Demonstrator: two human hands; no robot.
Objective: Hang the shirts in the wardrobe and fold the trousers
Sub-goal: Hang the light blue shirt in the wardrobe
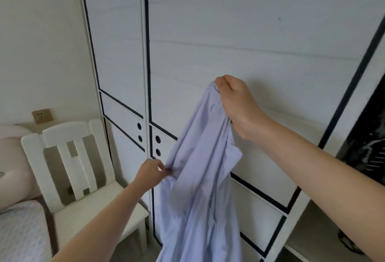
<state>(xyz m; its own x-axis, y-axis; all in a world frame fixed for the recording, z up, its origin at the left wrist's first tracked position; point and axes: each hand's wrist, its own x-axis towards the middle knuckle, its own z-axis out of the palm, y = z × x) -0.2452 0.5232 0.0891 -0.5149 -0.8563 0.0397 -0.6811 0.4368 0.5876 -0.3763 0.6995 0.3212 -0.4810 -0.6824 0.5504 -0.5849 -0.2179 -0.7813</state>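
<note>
Head view: right hand [237, 103] grips the pale blue shirt [200, 189] high in a closed fist, left hand [151, 173] pinches its lower edge with curled fingers, the garment dangling before the white wardrobe [208, 32], beside a white chair [68, 166].

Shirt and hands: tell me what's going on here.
A person holds a pale blue shirt up in front of the wardrobe. The right hand grips it at the top, and the left hand pinches the fabric lower down on the side. The shirt hangs loose, with no hanger in view. A dark garment shows in the open section at the right. A white chair stands at the left.
</note>
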